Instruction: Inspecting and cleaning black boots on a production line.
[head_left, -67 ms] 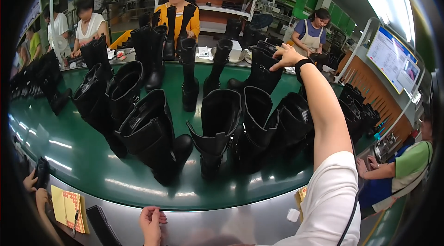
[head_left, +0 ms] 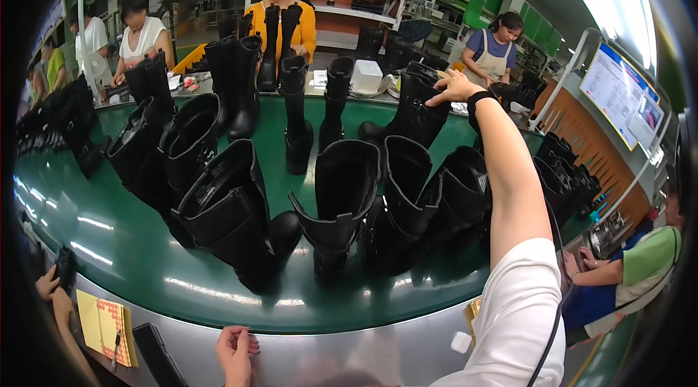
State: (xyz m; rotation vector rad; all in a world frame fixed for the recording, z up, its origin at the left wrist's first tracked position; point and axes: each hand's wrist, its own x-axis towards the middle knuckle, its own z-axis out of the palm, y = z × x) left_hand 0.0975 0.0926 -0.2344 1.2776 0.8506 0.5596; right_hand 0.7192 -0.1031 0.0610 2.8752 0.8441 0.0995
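Right hand grips a black boot on the green conveyor table.

— What stands on the glossy green conveyor table?

— Rows of tall black leather boots, upright, close together.

— And beyond?

— A small white box near the far edge, a brown shelving rack behind, a wall-mounted flat screen at right.

— Near the front edge?

— A yellow patterned notepad hangs below the metal rim.
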